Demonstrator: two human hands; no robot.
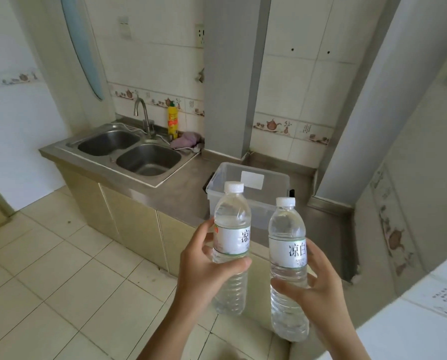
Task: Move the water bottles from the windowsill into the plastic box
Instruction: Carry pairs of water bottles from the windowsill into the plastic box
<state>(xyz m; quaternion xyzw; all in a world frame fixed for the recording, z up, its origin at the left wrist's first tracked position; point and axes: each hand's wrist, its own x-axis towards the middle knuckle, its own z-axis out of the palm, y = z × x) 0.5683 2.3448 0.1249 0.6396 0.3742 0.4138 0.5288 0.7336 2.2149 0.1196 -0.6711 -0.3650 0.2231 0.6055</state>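
I hold two clear water bottles with white caps and white labels, both upright, in front of me above the floor. My left hand [204,266] grips the left bottle [231,224] around its label. My right hand [318,284] grips the right bottle [287,245] around its middle. Beyond the bottles, a clear plastic box [271,178] with a white sticker stands open on the steel counter; I see nothing inside it. The bottles hide part of its near wall.
A double steel sink [129,149] with a tap lies left of the box on the steel counter [181,188]. A yellow detergent bottle [172,120] and a purple cloth [184,141] sit behind it. A grey column [227,74] rises behind the box. Tiled ledge [425,320] at right.
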